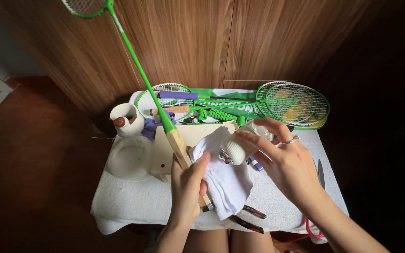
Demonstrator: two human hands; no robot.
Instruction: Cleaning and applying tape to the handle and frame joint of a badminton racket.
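Head view, looking down: my left hand [187, 180] is wrapped tight round the bare wooden handle [180, 147] of a green badminton racket [137, 61], whose shaft slants up and away to the left, its head cut by the top edge. A white cloth [226, 180] is pinned against that handle under my thumb. My right hand [282, 161], ring on one finger, grips a small white bottle [235, 151], tilted so it touches the cloth. Out past my hands, a cream board [162, 157] lies on the white-covered table [127, 201], with a clear bowl [130, 159] and white cup [126, 118] to the left. More green rackets [296, 104] lie at the back.
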